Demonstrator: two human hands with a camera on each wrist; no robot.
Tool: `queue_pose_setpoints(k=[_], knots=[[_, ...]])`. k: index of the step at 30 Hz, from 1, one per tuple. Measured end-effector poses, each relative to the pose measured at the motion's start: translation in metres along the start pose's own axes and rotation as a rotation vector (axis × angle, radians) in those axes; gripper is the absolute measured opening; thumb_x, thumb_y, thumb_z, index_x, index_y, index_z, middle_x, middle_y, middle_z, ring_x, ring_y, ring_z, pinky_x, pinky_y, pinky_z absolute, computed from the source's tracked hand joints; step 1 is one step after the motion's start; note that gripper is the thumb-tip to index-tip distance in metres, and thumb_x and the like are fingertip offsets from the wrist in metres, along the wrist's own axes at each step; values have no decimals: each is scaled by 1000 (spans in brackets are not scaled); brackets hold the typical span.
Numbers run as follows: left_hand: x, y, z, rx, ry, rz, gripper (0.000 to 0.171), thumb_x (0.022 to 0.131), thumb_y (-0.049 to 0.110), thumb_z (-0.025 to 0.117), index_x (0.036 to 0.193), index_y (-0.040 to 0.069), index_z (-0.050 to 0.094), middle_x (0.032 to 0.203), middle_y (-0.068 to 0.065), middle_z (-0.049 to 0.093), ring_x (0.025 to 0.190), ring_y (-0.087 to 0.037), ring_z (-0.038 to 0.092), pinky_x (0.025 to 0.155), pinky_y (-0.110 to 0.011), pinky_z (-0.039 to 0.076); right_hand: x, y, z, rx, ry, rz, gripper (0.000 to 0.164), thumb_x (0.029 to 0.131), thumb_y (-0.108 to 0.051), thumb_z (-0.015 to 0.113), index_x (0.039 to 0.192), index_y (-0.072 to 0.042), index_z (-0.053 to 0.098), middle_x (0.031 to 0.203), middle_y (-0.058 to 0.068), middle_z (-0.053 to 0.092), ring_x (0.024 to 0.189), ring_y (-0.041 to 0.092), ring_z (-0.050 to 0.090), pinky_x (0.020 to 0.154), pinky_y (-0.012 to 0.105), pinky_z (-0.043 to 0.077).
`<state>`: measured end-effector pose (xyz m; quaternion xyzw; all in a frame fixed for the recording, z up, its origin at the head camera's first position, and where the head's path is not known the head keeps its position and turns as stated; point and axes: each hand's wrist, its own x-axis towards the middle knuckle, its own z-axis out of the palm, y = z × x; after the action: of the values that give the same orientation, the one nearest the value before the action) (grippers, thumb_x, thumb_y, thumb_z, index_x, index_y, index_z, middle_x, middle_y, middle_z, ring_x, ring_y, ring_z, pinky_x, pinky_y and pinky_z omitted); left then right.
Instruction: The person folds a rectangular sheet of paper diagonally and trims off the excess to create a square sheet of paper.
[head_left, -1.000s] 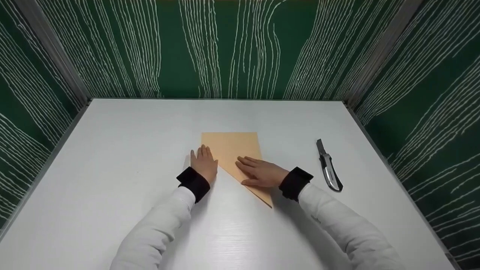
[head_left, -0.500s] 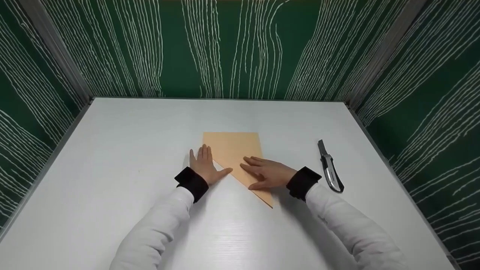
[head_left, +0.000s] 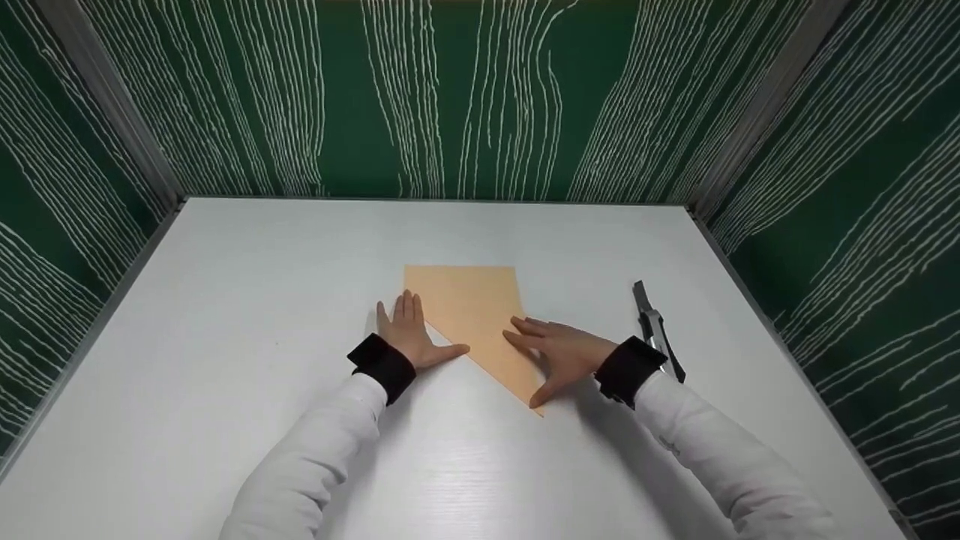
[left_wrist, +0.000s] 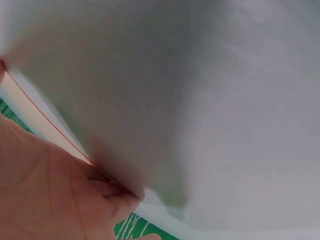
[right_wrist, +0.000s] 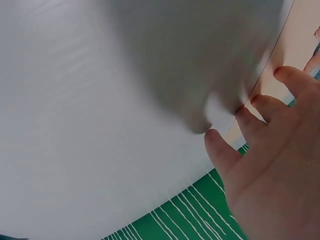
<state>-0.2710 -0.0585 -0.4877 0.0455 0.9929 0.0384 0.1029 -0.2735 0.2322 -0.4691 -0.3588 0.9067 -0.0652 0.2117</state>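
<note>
A tan sheet of paper [head_left: 465, 300] lies flat on the white table, folded along a diagonal edge that runs from mid left down to a point at lower right. My left hand [head_left: 409, 337] rests over the upper left end of that diagonal, fingers straight and thumb spread onto the edge. On the other side, my right hand [head_left: 566, 352] touches the sheet's right part with extended fingertips, its thumb close to the lower point. In the right wrist view, the fingertips [right_wrist: 243, 114] sit along the paper's edge.
A utility knife [head_left: 646, 307] lies to the right, its handle partly hidden by my right wristband [head_left: 630, 369]. Green walls [head_left: 360, 97] with white wavy lines enclose the back and sides of the white table [head_left: 262, 300].
My right hand has slid right across the paper, its thumb moving down toward the lower point. My left thumb has spread out onto the diagonal edge. The paper has stayed in place.
</note>
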Motion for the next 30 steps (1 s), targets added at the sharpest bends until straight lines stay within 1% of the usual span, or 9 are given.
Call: queue_pose_setpoints(k=[6,12,14,20,23,26,28,30], knots=[[-2,0,-1,-21,4,2,132,78,91,52,164,0,11,173,-19,10,163,-31,15,130,-60,11,-7,0,1,3,-29,25,130,68,-61,89,166,-17,16,175,12,6,161,39,13,130,58,17],[6,1,4,9,-20,-14,137,74,94,51,164,1,5,174,-18,5,164,-30,10,131,-61,8,-11,-1,2,-13,-40,42,133,68,-62,89,167,-17,12,175,11,4,162,39,9,129,61,16],[8,2,6,6,-26,-20,140,73,95,52,164,1,4,174,-18,3,164,-30,9,131,-61,7,-12,-2,2,-9,-41,46,133,68,-63,89,167,-17,12,175,11,3,162,39,8,130,61,15],[7,3,7,-4,-35,-25,142,71,95,53,164,0,4,174,-19,3,164,-31,8,130,-62,7,-12,-6,3,21,-62,72,137,67,-67,87,167,-16,9,176,11,-2,163,37,2,130,61,12],[5,4,5,-3,-35,-27,142,71,95,53,164,0,4,174,-19,3,164,-31,7,130,-62,7,-8,-10,3,39,-63,98,131,72,-72,80,167,-16,8,175,11,-3,163,35,0,131,59,7],[3,5,2,0,-36,-30,141,72,96,52,164,0,4,174,-19,3,164,-30,7,130,-62,7,-2,-13,2,54,-51,122,119,83,-76,66,167,-15,8,175,12,-3,164,34,-1,132,58,4],[2,4,1,1,-36,-28,141,72,96,52,164,0,4,174,-19,3,164,-30,7,130,-62,7,4,-16,1,53,-40,133,108,91,-75,56,167,-14,8,175,12,-3,164,33,0,132,57,3],[1,4,1,-1,-34,-23,140,72,96,51,164,1,4,174,-19,2,164,-30,6,130,-62,6,9,-17,0,47,-29,136,100,96,-72,49,167,-14,8,175,13,-2,164,34,1,132,58,3]])
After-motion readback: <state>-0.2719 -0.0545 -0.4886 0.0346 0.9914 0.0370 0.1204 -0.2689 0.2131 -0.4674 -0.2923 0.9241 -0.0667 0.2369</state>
